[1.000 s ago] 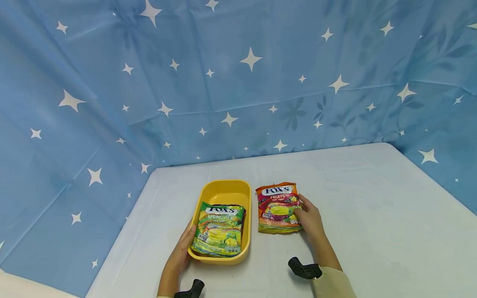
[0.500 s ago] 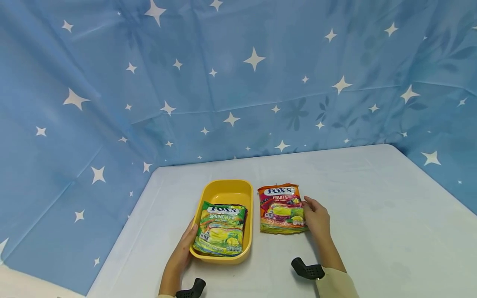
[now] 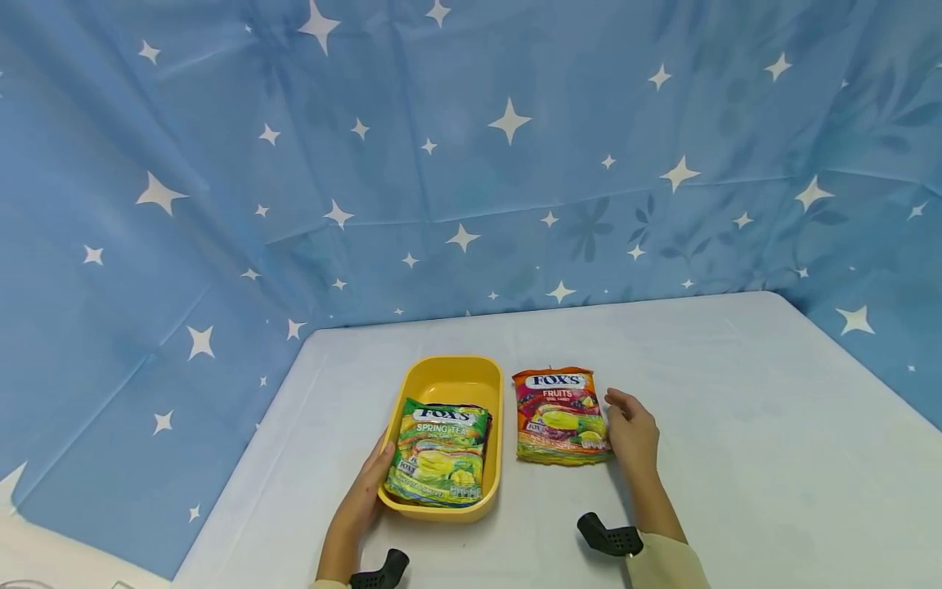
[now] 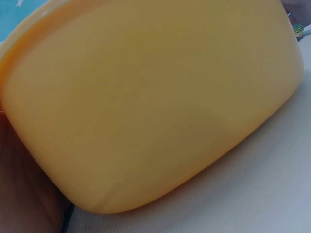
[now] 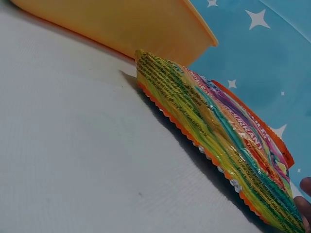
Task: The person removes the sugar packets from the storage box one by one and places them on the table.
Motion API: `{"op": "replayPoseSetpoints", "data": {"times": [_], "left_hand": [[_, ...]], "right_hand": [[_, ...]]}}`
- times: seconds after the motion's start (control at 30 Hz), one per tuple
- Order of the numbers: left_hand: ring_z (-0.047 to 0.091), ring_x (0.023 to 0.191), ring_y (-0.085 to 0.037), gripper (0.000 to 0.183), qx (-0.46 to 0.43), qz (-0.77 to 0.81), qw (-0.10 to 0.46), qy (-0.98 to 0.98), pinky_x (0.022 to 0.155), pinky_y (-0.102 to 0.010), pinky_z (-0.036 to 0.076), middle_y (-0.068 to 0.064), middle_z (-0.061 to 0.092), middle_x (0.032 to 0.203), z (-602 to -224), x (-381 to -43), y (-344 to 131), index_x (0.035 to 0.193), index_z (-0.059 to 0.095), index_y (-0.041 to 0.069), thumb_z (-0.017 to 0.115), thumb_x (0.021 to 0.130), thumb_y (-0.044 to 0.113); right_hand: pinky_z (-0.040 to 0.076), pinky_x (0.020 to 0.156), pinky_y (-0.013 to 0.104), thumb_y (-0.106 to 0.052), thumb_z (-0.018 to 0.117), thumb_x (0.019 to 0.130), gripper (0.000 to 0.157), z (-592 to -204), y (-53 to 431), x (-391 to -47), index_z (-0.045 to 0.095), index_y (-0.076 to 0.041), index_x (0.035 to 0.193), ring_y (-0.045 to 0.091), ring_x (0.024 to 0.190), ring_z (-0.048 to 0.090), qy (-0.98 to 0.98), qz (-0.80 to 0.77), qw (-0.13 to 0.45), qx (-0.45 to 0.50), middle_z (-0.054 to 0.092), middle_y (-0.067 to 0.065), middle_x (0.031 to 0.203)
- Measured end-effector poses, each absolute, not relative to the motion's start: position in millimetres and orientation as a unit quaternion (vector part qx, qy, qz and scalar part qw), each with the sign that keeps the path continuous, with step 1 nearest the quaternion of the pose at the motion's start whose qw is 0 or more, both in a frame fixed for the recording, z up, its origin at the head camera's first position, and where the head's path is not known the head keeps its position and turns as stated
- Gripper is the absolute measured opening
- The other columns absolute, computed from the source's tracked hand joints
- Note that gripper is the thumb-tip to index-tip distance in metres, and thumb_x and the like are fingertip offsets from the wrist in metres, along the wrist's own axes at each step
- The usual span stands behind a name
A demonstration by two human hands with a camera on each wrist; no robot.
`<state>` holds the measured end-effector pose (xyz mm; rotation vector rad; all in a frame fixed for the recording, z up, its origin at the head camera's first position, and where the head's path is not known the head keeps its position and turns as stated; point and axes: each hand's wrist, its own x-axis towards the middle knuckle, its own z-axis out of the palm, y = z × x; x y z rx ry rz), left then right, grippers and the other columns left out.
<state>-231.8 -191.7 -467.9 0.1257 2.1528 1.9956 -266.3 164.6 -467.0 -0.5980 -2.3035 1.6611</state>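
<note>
In the head view, my left hand (image 3: 365, 484) holds the left side of a yellow plastic tub (image 3: 495, 458), its thumb at the rim. Inside the tub, a green Fox's Spring Tea candy bag (image 3: 441, 458) lies on top, with a dark edge of another packet showing beneath it. Right of the tub, a red and orange Fox's Fruits candy bag (image 3: 558, 417) lies face up on the table. My right hand (image 3: 634, 433) is beside that bag's right edge, fingers loosely bent and holding nothing. The right wrist view shows its fingertips (image 5: 304, 206) close to the bag's end.
A white cloth covers the table (image 3: 736, 425). Behind it hangs a blue curtain (image 3: 412, 188) with white stars. Black wrist devices (image 3: 609, 536) sit at both wrists. The gap between tub and fruit bag is narrow.
My right hand has drawn off the fruit candy bag, its thumb and fingers moving from the bag's surface to beside its right edge. The left hand stays at the tub.
</note>
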Motion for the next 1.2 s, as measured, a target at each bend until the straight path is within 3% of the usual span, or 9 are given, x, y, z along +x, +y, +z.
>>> {"op": "replayPoseSetpoints", "data": {"times": [0.2,0.5,0.73,0.93,1.1,1.2], "left_hand": [[0.001,0.140,-0.036,0.067,0.041,0.681,0.096,0.725,0.110,-0.055,-0.003,-0.018,0.004,0.153,-468,-232,-194,0.147,0.004,0.007,0.031,0.097,0.042],[0.004,0.140,-0.035,0.067,0.049,0.688,0.095,0.718,0.111,-0.054,-0.002,-0.019,0.005,0.153,-471,-235,-194,0.147,0.004,0.006,0.033,0.097,0.041],[0.005,0.140,-0.035,0.067,0.060,0.689,0.095,0.716,0.111,-0.054,-0.001,-0.019,0.006,0.153,-472,-234,-193,0.147,0.005,0.007,0.033,0.097,0.041],[0.008,0.139,-0.035,0.067,0.053,0.683,0.088,0.723,0.111,-0.056,0.001,-0.019,0.010,0.152,-472,-235,-193,0.147,0.007,0.007,0.034,0.096,0.041],[0.007,0.140,-0.037,0.068,0.042,0.678,0.091,0.728,0.110,-0.056,0.002,-0.020,0.010,0.152,-472,-235,-191,0.147,0.007,0.006,0.035,0.096,0.042],[0.006,0.140,-0.036,0.068,0.042,0.679,0.087,0.728,0.111,-0.056,0.001,-0.019,0.011,0.152,-471,-236,-191,0.147,0.008,0.006,0.036,0.096,0.042]], "right_hand": [[0.028,0.104,0.053,-0.017,0.035,0.095,0.039,-466,156,-265,0.046,-0.007,0.131,0.035,0.127,0.037,-0.786,0.577,0.105,-0.197,0.046,0.017,0.134],[0.019,0.108,0.057,-0.020,0.039,0.094,0.049,-462,145,-262,0.032,-0.008,0.141,0.038,0.137,0.020,-0.810,0.559,0.091,-0.154,0.030,0.018,0.146],[0.021,0.107,0.058,-0.023,0.042,0.094,0.056,-446,122,-250,0.022,-0.009,0.145,0.041,0.135,0.021,-0.841,0.524,0.081,-0.111,0.026,0.022,0.147],[0.033,0.102,0.052,-0.024,0.048,0.093,0.056,-431,83,-232,0.026,-0.016,0.144,0.038,0.132,0.031,-0.838,0.540,0.067,-0.035,0.028,0.014,0.148],[0.033,0.103,0.045,-0.020,0.053,0.091,0.060,-425,49,-214,0.025,-0.011,0.144,0.032,0.135,0.029,-0.819,0.571,0.050,0.028,0.028,0.011,0.149],[0.027,0.106,0.043,-0.018,0.053,0.091,0.067,-418,34,-206,0.017,-0.003,0.145,0.032,0.137,0.022,-0.773,0.632,0.010,0.054,0.019,0.015,0.151]]}}
